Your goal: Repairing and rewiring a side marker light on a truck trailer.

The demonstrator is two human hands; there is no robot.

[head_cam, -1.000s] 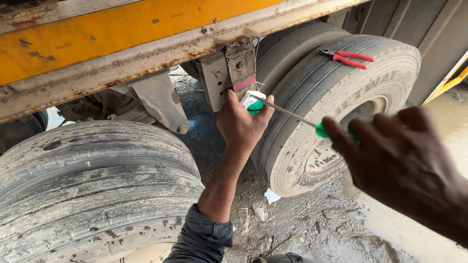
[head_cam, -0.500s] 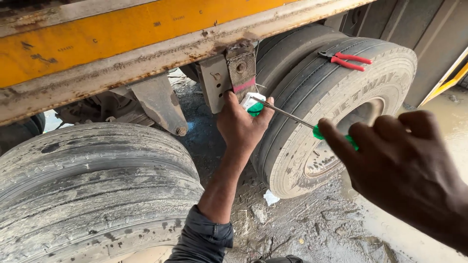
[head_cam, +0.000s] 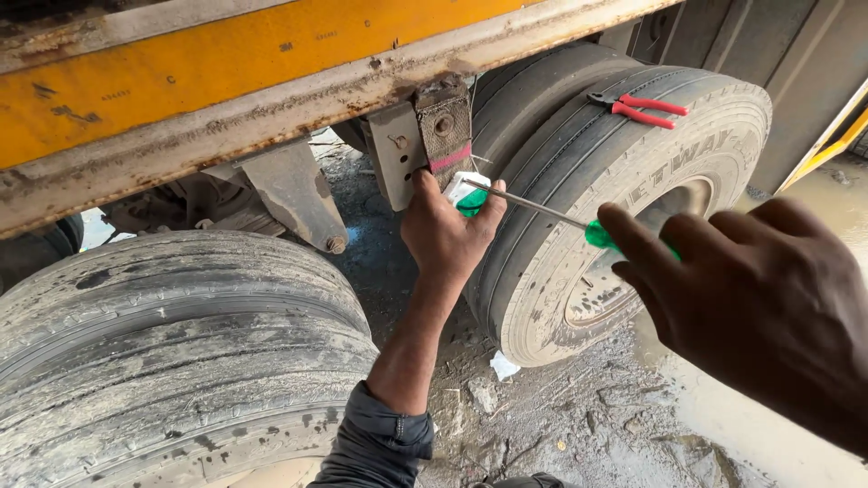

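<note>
Beneath a yellow truck frame [head_cam: 181, 81], over muddy ground [head_cam: 579, 425], the left hand [head_cam: 448, 230] grips a green-and-white lamp [head_cam: 470, 194] just below the rusted bracket [head_cam: 425, 136]. The right hand [head_cam: 759, 298], fingers clenched around a green-handled screwdriver [head_cam: 551, 212], sets its tip against the lamp. Angled so steeply, the tip could slip into the left thumb. Red pliers [head_cam: 637, 108] rest on the tyre [head_cam: 615, 199] right of the bracket.

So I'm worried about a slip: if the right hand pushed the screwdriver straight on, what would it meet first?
Probably the white-and-green part pinched in the left hand, just under the rusty bracket; depth is unclear.
</note>
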